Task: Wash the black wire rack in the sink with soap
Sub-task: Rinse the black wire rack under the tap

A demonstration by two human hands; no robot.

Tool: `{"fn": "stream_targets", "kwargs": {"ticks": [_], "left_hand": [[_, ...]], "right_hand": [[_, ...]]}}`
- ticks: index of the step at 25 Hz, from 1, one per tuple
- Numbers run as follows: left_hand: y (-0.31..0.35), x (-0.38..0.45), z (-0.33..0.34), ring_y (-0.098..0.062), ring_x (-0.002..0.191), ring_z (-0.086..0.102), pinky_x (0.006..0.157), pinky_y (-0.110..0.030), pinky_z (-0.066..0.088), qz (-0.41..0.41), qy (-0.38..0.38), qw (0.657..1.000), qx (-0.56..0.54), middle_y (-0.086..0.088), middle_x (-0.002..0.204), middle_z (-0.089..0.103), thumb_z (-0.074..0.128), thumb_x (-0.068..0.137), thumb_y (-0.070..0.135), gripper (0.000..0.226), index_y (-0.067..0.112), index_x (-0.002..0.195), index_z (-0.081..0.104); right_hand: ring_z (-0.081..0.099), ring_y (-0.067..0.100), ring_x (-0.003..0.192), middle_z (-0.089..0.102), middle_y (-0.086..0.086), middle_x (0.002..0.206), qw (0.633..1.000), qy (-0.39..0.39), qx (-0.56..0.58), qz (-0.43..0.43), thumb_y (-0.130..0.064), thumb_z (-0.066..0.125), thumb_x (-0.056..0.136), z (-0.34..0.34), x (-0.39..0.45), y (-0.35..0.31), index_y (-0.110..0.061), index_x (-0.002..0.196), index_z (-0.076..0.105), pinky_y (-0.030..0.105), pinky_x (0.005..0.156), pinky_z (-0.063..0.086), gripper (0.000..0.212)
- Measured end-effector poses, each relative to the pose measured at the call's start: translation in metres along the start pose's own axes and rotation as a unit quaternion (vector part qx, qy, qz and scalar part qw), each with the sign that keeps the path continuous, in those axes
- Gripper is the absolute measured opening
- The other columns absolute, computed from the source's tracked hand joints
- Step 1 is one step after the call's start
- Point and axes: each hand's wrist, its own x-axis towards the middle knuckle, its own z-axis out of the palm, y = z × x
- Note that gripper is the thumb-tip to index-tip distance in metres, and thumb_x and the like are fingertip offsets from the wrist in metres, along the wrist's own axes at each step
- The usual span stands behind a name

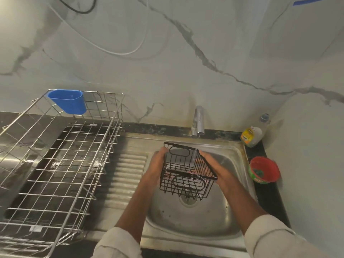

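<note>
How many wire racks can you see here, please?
2: the black rack, held over the sink by both hands, and the silver rack on the counter, left of it.

text: none legible | soap bottle [251,135] label: blurred | red tub [264,170] print: too small to read

The wire rack [186,174] is black. A blue cup [68,101] hangs on the silver dish rack [61,164]. The wall [186,62] is grey-veined white marble.
</note>
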Motion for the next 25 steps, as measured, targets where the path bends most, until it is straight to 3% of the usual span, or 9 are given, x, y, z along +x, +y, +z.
{"fn": "stream_targets", "kwargs": {"ticks": [5, 8, 11, 13, 15, 17, 19, 22, 25], "left_hand": [[0.008, 0.003, -0.006, -0.026, 0.098, 0.071, 0.073, -0.035, 0.054, 0.025, 0.006, 0.999, 0.041, -0.019, 0.119, 0.074, 0.054, 0.101, 0.05, 0.05, 0.009, 0.128, 0.063], [0.01, -0.005, 0.011, -0.023, 0.1, 0.073, 0.073, -0.031, 0.054, 0.009, -0.035, 0.998, 0.046, -0.01, 0.115, 0.078, 0.059, 0.099, 0.054, 0.054, 0.012, 0.132, 0.067], [0.009, -0.023, 0.038, -0.014, 0.086, 0.065, 0.064, -0.026, 0.047, -0.016, -0.06, 0.996, 0.056, -0.004, 0.1, 0.068, 0.061, 0.105, 0.042, 0.029, 0.016, 0.118, 0.063], [0.012, -0.033, 0.053, -0.009, 0.067, 0.069, 0.053, -0.021, 0.053, -0.039, -0.093, 0.993, 0.058, -0.004, 0.09, 0.067, 0.061, 0.106, 0.037, 0.022, 0.016, 0.107, 0.064], [0.013, -0.036, 0.061, -0.01, 0.064, 0.069, 0.047, -0.015, 0.052, -0.049, -0.127, 0.99, 0.046, -0.005, 0.088, 0.066, 0.059, 0.108, 0.033, 0.02, 0.015, 0.1, 0.065], [0.014, -0.031, 0.061, -0.014, 0.082, 0.066, 0.063, -0.018, 0.058, -0.072, -0.156, 0.983, 0.063, -0.004, 0.094, 0.066, 0.056, 0.109, 0.034, 0.021, 0.017, 0.101, 0.064], [0.014, -0.015, 0.053, -0.021, 0.099, 0.07, 0.085, -0.033, 0.06, -0.078, -0.155, 0.978, 0.116, -0.006, 0.111, 0.071, 0.051, 0.111, 0.039, 0.025, 0.018, 0.115, 0.066], [0.004, 0.025, 0.046, -0.034, 0.114, 0.073, 0.092, -0.046, 0.061, -0.046, -0.195, 0.958, 0.204, -0.006, 0.132, 0.072, 0.049, 0.113, 0.027, 0.03, 0.02, 0.138, 0.063], [0.001, 0.056, 0.057, -0.032, 0.121, 0.071, 0.111, -0.054, 0.053, -0.005, -0.179, 0.957, 0.23, -0.003, 0.132, 0.074, 0.047, 0.112, 0.011, 0.031, 0.024, 0.128, 0.07]], "right_hand": [[0.075, 0.02, 0.089, 0.074, 0.011, 0.118, 0.998, -0.023, -0.026, 0.045, -0.068, 0.069, 0.085, 0.008, 0.017, 0.003, -0.017, 0.122, 0.068, 0.034, 0.066, 0.063, 0.063], [0.075, 0.03, 0.089, 0.072, 0.018, 0.112, 0.997, -0.019, 0.002, 0.075, -0.056, 0.062, 0.095, -0.009, 0.012, 0.017, -0.01, 0.123, 0.064, 0.033, 0.06, 0.06, 0.054], [0.076, 0.037, 0.092, 0.074, 0.022, 0.11, 0.996, 0.008, 0.051, 0.069, -0.054, 0.075, 0.086, -0.046, 0.003, 0.034, -0.008, 0.125, 0.067, 0.039, 0.068, 0.062, 0.062], [0.076, 0.036, 0.079, 0.074, 0.024, 0.099, 0.995, 0.003, 0.083, 0.056, -0.047, 0.073, 0.09, -0.061, -0.004, 0.035, -0.002, 0.12, 0.067, 0.039, 0.063, 0.062, 0.055], [0.075, 0.036, 0.074, 0.074, 0.023, 0.091, 0.994, 0.033, 0.093, 0.049, -0.042, 0.07, 0.093, -0.07, -0.006, 0.028, -0.002, 0.119, 0.065, 0.041, 0.063, 0.063, 0.049], [0.073, 0.038, 0.079, 0.072, 0.025, 0.094, 0.993, 0.051, 0.098, 0.039, -0.04, 0.069, 0.093, -0.072, -0.009, 0.018, -0.006, 0.122, 0.061, 0.046, 0.063, 0.063, 0.046], [0.071, 0.039, 0.092, 0.07, 0.024, 0.11, 0.995, 0.069, 0.071, 0.034, -0.042, 0.077, 0.081, -0.076, -0.013, 0.009, -0.013, 0.134, 0.057, 0.051, 0.073, 0.062, 0.064], [0.066, 0.032, 0.104, 0.058, 0.007, 0.132, 0.995, 0.085, -0.031, -0.043, -0.032, 0.089, 0.069, -0.075, -0.025, -0.002, -0.029, 0.149, 0.042, 0.041, 0.069, 0.062, 0.093], [0.063, 0.024, 0.112, 0.05, -0.008, 0.132, 0.986, 0.091, -0.076, -0.118, -0.016, 0.092, 0.068, -0.057, -0.045, -0.008, -0.044, 0.15, 0.033, 0.047, 0.078, 0.064, 0.106]]}}
